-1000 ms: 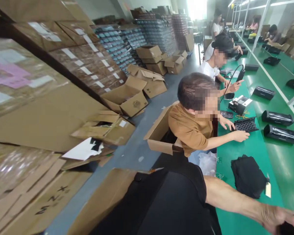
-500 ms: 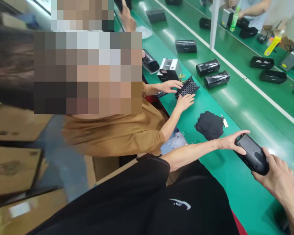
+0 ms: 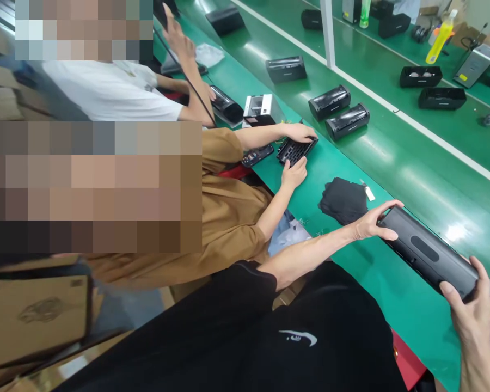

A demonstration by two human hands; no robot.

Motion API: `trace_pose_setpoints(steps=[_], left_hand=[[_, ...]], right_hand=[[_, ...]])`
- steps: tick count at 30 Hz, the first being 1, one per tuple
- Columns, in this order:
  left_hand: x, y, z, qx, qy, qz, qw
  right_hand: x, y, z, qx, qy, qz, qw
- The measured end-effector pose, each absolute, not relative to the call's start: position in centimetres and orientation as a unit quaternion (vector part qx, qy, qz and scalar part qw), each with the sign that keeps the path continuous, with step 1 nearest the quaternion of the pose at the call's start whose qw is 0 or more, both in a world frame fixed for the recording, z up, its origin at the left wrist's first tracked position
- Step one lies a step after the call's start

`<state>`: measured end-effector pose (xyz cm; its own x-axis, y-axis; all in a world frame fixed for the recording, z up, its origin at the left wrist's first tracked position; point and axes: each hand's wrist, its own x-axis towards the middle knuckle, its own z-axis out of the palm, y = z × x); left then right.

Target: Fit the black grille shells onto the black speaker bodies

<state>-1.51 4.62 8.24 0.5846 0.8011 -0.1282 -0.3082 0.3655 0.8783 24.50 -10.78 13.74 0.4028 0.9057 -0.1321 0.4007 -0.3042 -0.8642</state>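
Observation:
A long black speaker housing (image 3: 436, 256) with a raised oval patch on its face is held between my two hands, tilted over the green bench. At its upper left end my left hand (image 3: 376, 224) grips it, thumb on the near side and fingers over the far edge. The lower right end sits in my right hand (image 3: 469, 302), thumb on the near side and fingers round the end. Left of my left hand lies a stack of black cloth-like sheets (image 3: 343, 200), with a small white tag (image 3: 369, 193) beside it.
Beside me a co-worker in a brown shirt (image 3: 237, 190) handles a black grille-like part (image 3: 296, 149). Black speaker housings (image 3: 347, 121) stand on the green conveyor (image 3: 412, 158). A white-and-black box device (image 3: 261, 110) is on the bench. Cardboard boxes (image 3: 36, 316) stand at left.
The housing has turned, so its long face with the oval patch now shows. My right hand has shifted its grip on the right end. The view has swung slightly; the co-worker's grille part is tilted.

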Motion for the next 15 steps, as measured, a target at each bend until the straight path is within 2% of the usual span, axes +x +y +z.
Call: trace_pose_setpoints(steps=[4,8,11,15], left_hand=[[-0.5,4.9,7.2,0.426,0.323,0.344,0.772],[0.0,5.6,5.4,0.440,0.385,0.300,0.753],[-0.1,5.7,4.4,0.444,0.373,0.286,0.763],[0.1,5.3,4.0,0.439,0.381,0.303,0.755]], right_hand=[[24.6,-10.5,12.1,-0.762,-0.410,0.322,0.384],[25.4,-9.7,9.7,-0.752,-0.296,0.442,0.389],[25.6,-9.5,8.9,-0.737,-0.223,0.502,0.394],[25.1,-9.8,8.1,-0.716,-0.216,0.498,0.439]])
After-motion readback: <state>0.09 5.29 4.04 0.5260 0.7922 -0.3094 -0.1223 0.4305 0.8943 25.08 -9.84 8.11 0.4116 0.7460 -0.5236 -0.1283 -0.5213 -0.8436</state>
